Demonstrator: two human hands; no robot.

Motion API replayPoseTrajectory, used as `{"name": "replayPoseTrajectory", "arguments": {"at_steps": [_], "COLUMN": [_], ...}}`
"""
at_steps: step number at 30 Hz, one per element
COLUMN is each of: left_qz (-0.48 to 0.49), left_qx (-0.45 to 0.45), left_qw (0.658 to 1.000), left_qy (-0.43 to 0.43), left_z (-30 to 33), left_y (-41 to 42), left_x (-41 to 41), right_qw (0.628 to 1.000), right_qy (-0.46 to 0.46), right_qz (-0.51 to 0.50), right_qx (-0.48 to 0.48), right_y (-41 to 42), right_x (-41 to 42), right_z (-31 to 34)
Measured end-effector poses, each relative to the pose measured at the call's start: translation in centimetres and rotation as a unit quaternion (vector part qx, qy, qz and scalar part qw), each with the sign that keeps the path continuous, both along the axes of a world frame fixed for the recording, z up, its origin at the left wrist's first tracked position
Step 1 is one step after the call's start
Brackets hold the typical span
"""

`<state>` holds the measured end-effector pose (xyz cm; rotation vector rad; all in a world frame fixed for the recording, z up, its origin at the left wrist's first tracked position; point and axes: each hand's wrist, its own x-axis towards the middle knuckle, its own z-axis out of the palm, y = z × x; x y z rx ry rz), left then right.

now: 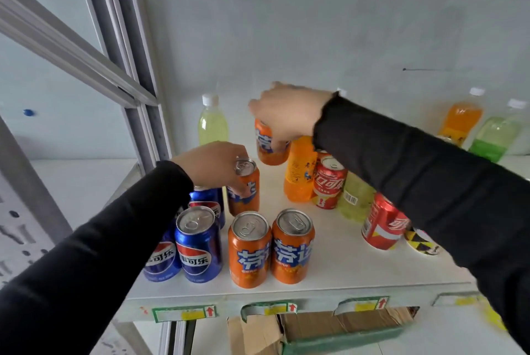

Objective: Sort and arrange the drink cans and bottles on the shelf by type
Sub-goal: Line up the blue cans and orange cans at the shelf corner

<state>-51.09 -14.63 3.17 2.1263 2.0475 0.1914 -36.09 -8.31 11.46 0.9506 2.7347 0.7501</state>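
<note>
On the white shelf [338, 271], my left hand [213, 163] grips an orange Fanta can [246, 191] that stands behind two more Fanta cans [249, 250] at the front. My right hand [289, 115] holds another orange Fanta can [269, 145] from above, lifted over the shelf's middle. Blue Pepsi cans [198, 242] stand grouped at the front left. A red Coca-Cola can [329, 182] stands beside an orange bottle [299, 171] and a yellow-green bottle [354, 198]. A second red can [383, 222] shows partly under my right sleeve.
A pale yellow bottle [212, 122] stands at the back left by the grey shelf post [149, 136]. An orange bottle [460, 120] and a green bottle [497, 133] stand at the back right. A yellow-black patterned cup [421, 242] peeks out under my sleeve. A cardboard box [329, 329] sits below.
</note>
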Motion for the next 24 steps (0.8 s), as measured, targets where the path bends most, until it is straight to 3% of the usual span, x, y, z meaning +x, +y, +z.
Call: {"name": "replayPoseTrajectory", "arguments": {"at_steps": [4,9,15,24], "left_qz": [0.006,-0.006,-0.015,-0.03], "left_qx": [-0.007,-0.026,-0.056,-0.087], "left_qw": [1.0,0.999,0.998,0.996], "left_qy": [-0.028,-0.022,-0.005,-0.007], "left_z": [0.6,0.2,-0.6,-1.1], "left_y": [0.1,0.3,0.9,0.8], "left_x": [-0.7,-0.2,0.6,1.1], "right_qw": [0.994,0.945,0.91,0.877], "right_qy": [0.101,0.215,0.268,0.297], "right_qz": [-0.012,-0.092,-0.071,-0.039], "right_qx": [-0.045,-0.23,-0.307,-0.376], "right_y": [-3.8,-1.8,-0.2,0.3], "right_x": [5.9,8.4,7.6,6.6], "right_z": [1.5,-4.6,-10.3,-12.4]}}
